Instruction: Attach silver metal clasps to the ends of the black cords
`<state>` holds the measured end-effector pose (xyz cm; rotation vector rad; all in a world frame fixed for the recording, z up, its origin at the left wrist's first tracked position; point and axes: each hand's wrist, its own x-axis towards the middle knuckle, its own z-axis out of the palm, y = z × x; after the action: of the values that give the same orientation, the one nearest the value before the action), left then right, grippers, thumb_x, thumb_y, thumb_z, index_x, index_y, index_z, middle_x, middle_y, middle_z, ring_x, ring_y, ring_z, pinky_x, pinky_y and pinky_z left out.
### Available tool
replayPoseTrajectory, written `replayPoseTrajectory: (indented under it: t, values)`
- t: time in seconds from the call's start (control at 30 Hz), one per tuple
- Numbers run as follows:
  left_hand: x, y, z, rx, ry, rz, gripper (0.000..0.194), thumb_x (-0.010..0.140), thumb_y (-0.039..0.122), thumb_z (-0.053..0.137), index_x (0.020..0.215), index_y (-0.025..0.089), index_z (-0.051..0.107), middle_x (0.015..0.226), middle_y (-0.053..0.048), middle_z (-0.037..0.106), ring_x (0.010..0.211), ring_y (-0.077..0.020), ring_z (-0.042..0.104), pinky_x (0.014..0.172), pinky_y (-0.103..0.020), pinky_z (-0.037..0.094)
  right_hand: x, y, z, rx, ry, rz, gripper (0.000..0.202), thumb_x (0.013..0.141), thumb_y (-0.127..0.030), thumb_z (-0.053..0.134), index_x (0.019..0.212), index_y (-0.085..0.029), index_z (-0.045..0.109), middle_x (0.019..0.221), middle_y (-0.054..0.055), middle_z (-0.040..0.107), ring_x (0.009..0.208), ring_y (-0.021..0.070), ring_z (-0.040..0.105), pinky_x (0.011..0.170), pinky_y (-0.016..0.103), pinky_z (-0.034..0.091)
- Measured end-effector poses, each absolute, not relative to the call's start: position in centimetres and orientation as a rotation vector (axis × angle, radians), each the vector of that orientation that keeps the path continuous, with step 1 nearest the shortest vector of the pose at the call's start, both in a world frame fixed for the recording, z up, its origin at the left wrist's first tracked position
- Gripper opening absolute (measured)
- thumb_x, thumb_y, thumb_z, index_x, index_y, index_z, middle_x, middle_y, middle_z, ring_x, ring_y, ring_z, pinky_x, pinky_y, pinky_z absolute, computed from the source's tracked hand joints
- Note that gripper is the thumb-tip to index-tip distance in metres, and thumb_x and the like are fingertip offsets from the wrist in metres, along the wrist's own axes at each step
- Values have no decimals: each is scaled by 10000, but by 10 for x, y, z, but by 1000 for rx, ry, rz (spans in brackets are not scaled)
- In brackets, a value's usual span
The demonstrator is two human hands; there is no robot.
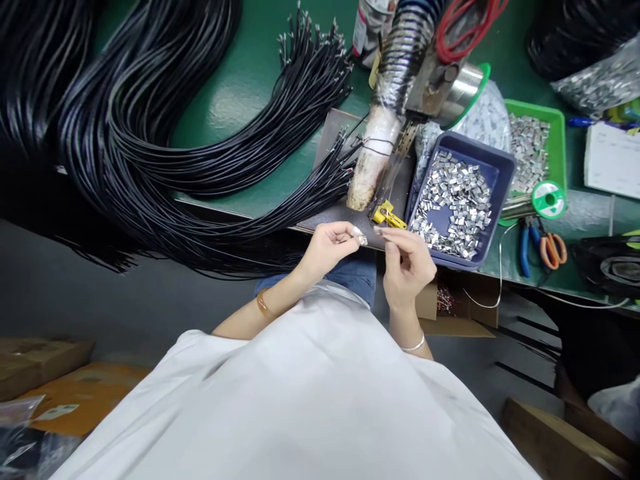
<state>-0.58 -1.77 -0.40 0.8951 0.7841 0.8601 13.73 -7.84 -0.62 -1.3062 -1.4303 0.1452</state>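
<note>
My left hand [327,251] is at the front edge of the bench, its thumb and fingers pinched on small shiny metal connector shells [363,239]. Just to the right, my right hand [409,265] is half curled, with its thumb close under the forefinger; whatever lies between those fingertips is too small to make out. The two sets of fingertips are close but apart. Directly beyond them lies a yellow fixture [389,215]. A dark blue tray [504,175] of loose metal shells stands beside my right hand.
Bundles of black cables [240,160] cover the left of the green bench [227,100]. A flexible duct [383,123] hangs down near my hands. A green tray [559,137], a solder spool [549,200], blue-handled pliers [525,247] and orange-handled cutters [553,251] are on the right.
</note>
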Motion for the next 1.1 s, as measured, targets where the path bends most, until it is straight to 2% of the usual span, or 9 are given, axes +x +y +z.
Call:
replayPoseTrajectory:
  t: [0.13,0.3,0.37,0.53,0.67,0.93,1.1]
  values:
    - [-6,-14,-4,911,809,857,263,659,316,847,637,141,652,510,79,464,483,-36,355,502,-202,288,135,-83,-13,-1205,-1513,222,199,966,-122,559,1079,-252,659,1037,28,777,979,163,749,853,334,634]
    - [-5,-12,-6,858,781,849,306,637,387,881,676,148,694,556,51,551,529,-53,453,530,-202,349,136,-81,-16,-1308,-1287,375,62,969,-194,586,964,-236,631,983,32,765,918,157,755,741,291,640]
    - [-5,-10,-6,833,794,835,308,622,401,891,685,153,718,569,40,579,550,-61,479,533,-201,367,137,-77,-16,-1337,-1276,377,36,944,-208,635,922,-237,636,983,29,768,911,156,753,750,296,635]
    - [-4,-8,-7,812,808,856,291,589,371,913,660,157,729,593,27,611,581,-72,519,543,-204,402,140,-72,-16,-1348,-1440,270,48,924,-213,653,888,-246,653,987,34,780,934,192,754,846,396,624]
    - [-3,-7,-7,825,806,884,292,624,383,901,644,155,720,586,17,604,598,-89,556,561,-216,438,141,-71,-17,-1335,-1550,156,78,920,-178,645,910,-254,659,997,31,788,927,188,761,817,373,624]
    - [3,-6,-7,905,900,963,183,611,277,852,664,137,746,675,-3,717,627,-96,603,639,-218,510,140,-68,-19,-1323,-1578,39,134,897,-121,653,933,-250,650,1054,42,776,957,176,754,827,346,629]
    - [4,-4,-4,952,905,986,129,638,251,820,655,146,746,642,9,705,595,-89,588,625,-207,509,138,-66,-17,-1381,-1512,88,68,922,-195,636,888,-252,650,1030,43,767,949,198,745,820,388,632]
